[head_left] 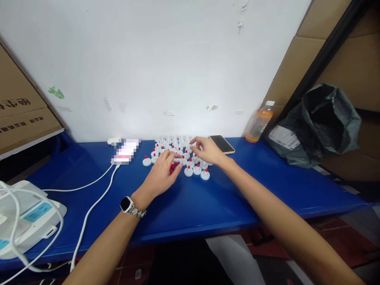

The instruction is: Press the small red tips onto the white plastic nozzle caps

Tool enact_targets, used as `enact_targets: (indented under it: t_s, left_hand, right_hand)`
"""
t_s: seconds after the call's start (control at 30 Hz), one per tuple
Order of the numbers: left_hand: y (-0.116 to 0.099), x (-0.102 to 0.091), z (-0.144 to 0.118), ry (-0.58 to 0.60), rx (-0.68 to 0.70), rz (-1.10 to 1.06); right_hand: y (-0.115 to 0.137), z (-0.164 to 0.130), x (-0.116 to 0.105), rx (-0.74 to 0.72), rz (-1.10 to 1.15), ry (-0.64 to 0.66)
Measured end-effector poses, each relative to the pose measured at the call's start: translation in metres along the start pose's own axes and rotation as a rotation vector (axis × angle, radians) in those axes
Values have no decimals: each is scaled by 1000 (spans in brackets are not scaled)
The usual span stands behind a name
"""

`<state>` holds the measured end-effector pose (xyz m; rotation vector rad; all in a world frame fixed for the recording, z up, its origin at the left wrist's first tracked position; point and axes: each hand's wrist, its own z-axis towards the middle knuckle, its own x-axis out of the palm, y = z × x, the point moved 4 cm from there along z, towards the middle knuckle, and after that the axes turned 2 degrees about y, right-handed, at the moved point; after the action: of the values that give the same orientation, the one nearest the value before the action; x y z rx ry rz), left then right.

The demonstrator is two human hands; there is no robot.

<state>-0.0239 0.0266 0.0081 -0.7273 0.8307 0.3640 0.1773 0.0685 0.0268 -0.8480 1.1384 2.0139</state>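
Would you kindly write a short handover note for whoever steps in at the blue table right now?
Left hand: palm down over a small heap of red beads, fingers curled on it; whether it pinches one cannot be told.
Right hand: resting on the cluster of white round plastic caps, fingertips touching them.
Things: the caps stand in rows on the blue table, near the white wall.
Done: many caps, such as those in the front row, carry a red bead on top.
Left: some caps at the back look plain white, though they are too small to be sure; loose beads remain in the heap.
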Motion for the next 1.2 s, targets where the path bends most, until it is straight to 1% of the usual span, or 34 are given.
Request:
enact_targets:
  t_s: [0.03, 0.1, 0.2, 0.27, 0.37, 0.47, 0.6, 0.67, 0.77, 0.87, 0.93, 1.0, 1.07, 1.13, 1.2]
  left_hand:
    - [-1, 1, 0, 0, 7, -5]
    - [-2, 3, 0, 5, 15, -10]
    - [-5, 6, 1, 21, 21, -8]
    - [-6, 8, 2, 27, 29, -7]
    - [-7, 10, 3, 32, 32, -2]
    - [-6, 9, 3, 26, 24, 3]
    - [-5, 9, 2, 26, 19, 8]
    - [-4, 8, 2, 25, 16, 8]
    - [-3, 4, 2, -5, 28, 1]
    - [-2, -2, 2, -45, 30, 5]
    - [-1, -6, 2, -65, 31, 17]
    - [3, -9, 1, -71, 46, 17]
    - [9, -12, 0, -51, 50, 3]
    - [20, -15, -2, -23, 12, 0]
    - [31, -19, -4, -14, -55, 22]
  right_hand:
    - [-2, -7, -5, 3, -10, -20]
    - [-6, -22, -11, 21, -18, -14]
    - [-12, -39, -11, 44, -6, 41]
    - [-13, -44, -9, 44, 20, 61]
    - [-10, -43, -10, 31, 49, 55]
    - [-7, -39, -10, 29, 21, 51]
    - [-8, -36, -4, 47, -26, 117]
    - [-6, -36, -4, 45, -16, 125]
    - [5, -35, -14, 31, 23, 25]
    - [26, -34, -22, 27, 129, -77]
    - [40, -31, -17, 26, 258, -81]
    - [52, -26, -4, 15, 391, -48]
    - [57, -19, 11, 6, 475, -1]
    - [57, -12, 22, 11, 476, 11]
    - [57, -9, 27, -26, 370, 4]
